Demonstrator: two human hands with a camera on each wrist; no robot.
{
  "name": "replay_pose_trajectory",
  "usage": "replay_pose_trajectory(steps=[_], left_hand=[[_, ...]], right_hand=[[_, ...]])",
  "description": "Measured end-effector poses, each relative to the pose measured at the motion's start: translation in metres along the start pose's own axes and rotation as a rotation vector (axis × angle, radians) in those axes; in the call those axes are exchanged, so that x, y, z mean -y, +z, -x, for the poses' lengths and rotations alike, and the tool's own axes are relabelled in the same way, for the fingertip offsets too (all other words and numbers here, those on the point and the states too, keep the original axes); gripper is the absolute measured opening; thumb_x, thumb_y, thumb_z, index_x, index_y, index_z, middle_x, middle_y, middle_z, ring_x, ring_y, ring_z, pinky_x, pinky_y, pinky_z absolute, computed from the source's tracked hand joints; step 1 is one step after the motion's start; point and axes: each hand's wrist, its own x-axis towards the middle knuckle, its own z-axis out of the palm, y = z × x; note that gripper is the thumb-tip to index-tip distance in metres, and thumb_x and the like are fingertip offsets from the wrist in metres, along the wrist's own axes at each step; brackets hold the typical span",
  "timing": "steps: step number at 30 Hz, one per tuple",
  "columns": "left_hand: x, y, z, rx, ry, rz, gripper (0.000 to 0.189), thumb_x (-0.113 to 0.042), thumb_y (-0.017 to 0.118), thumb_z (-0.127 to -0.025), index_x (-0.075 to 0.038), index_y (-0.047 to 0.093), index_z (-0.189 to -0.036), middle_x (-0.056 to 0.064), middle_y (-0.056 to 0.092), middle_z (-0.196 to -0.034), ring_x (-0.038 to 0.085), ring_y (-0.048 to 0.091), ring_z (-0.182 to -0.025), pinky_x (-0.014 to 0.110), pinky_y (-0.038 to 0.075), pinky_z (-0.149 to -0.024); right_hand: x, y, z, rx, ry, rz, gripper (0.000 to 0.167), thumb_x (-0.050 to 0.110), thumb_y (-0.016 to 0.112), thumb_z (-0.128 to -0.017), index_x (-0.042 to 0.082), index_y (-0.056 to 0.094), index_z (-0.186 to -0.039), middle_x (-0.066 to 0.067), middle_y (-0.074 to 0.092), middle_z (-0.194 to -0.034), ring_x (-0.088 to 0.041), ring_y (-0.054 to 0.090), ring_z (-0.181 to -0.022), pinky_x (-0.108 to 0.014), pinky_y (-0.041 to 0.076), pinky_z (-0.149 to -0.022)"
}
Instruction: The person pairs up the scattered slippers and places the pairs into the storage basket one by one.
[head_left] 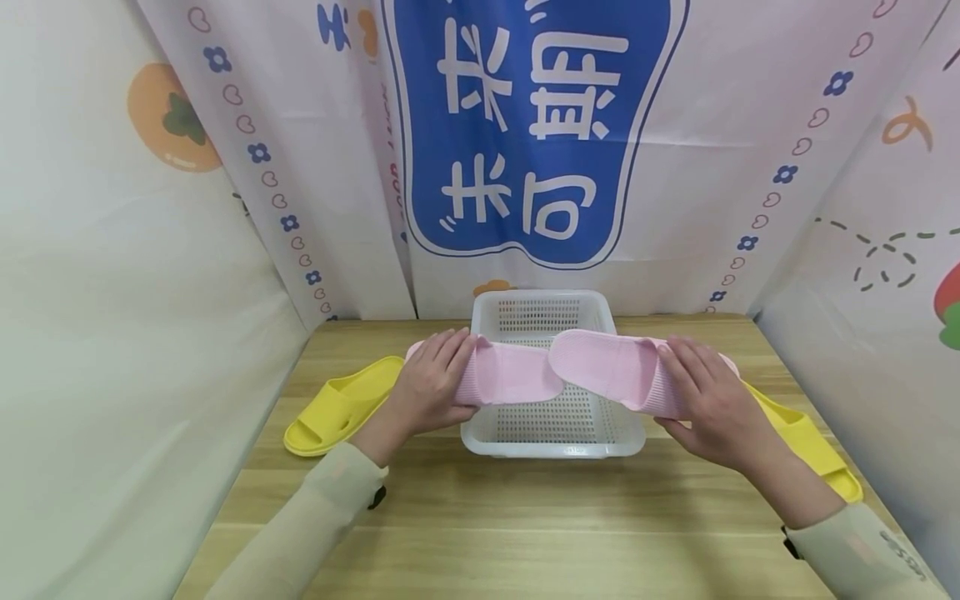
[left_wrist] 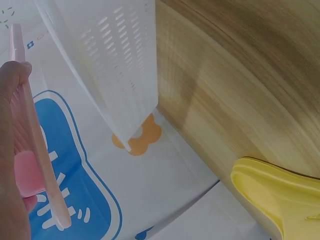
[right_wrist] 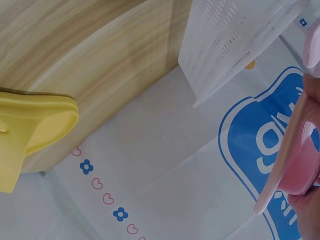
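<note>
Two pink slippers are held up over the white plastic basket (head_left: 555, 425), their heel ends overlapping in the head view. My left hand (head_left: 431, 379) grips the left pink slipper (head_left: 517, 375) around its strap, thumb below and fingers over the top. In the same way my right hand (head_left: 712, 400) grips the right pink slipper (head_left: 600, 362) by its ribbed strap. Both wrist views show the slippers edge-on, raised beside the basket. A yellow slipper (head_left: 341, 404) lies on the table left of the basket. Another yellow slipper (head_left: 806, 442) lies to the right, partly hidden behind my right hand and forearm.
The basket stands towards the back of the wooden table (head_left: 480, 525), near a printed cloth backdrop (head_left: 697, 192). White cloth walls close in the left side (head_left: 135, 350) and the right side. The table's front part lies between my forearms.
</note>
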Motion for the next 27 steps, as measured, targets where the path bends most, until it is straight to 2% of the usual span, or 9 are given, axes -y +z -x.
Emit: replay_pose_trajectory(steps=[6,21,27], left_hand=[[0.0,0.001,-0.003,-0.011,0.013,-0.009,0.099,-0.054,0.077,-0.069,0.002,0.041,-0.142,0.021,0.048,-0.139,0.036,0.047,-0.124,0.048,0.035,-0.108],[-0.004,0.003,-0.012,-0.021,0.027,-0.003,0.1,-0.055,0.078,-0.067,0.002,0.042,-0.141,0.022,0.049,-0.138,0.038,0.049,-0.122,0.048,0.036,-0.108],[-0.006,0.003,-0.015,-0.014,0.032,0.0,0.099,-0.056,0.076,-0.069,0.002,0.041,-0.141,0.021,0.048,-0.139,0.037,0.048,-0.123,0.046,0.033,-0.11]], right_hand=[[0.001,0.001,-0.003,-0.02,-0.017,0.011,0.075,0.051,0.036,-0.095,-0.011,0.04,-0.138,-0.03,0.044,-0.137,-0.047,0.043,-0.12,-0.061,0.037,-0.102],[0.004,0.003,-0.008,-0.008,-0.022,0.0,0.076,0.052,0.036,-0.095,-0.01,0.04,-0.139,-0.029,0.045,-0.137,-0.047,0.043,-0.121,-0.06,0.034,-0.105],[0.004,0.006,-0.009,0.012,-0.021,0.003,0.077,0.052,0.035,-0.095,-0.01,0.039,-0.14,-0.029,0.044,-0.137,-0.047,0.042,-0.122,-0.062,0.037,-0.101]])
